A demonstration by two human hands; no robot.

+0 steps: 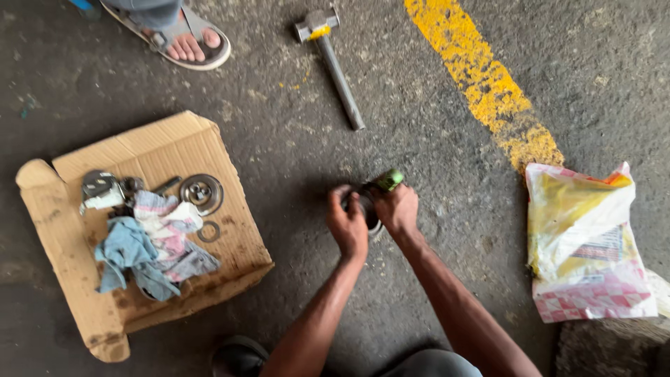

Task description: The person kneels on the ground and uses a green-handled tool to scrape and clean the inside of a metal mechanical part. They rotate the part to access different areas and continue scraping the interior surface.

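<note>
Part: dark round metal part (368, 202) with green tip, on the asphalt between both hands
Left hand (347, 225): fingers curled tight around part
Right hand (398, 209): clenched on part
Nearby: hammer (331, 59), cardboard (174, 150) with rags (150, 244), plastic bag (586, 241)

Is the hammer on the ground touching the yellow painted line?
Apart. The head view shows the hammer lying left of the yellow line, with a plain strip of bare dark ground between them along its whole length.

A hammer (333, 63) lies near cardboard (174, 150) bearing rags (150, 244) and metal parts (201, 192).
</note>
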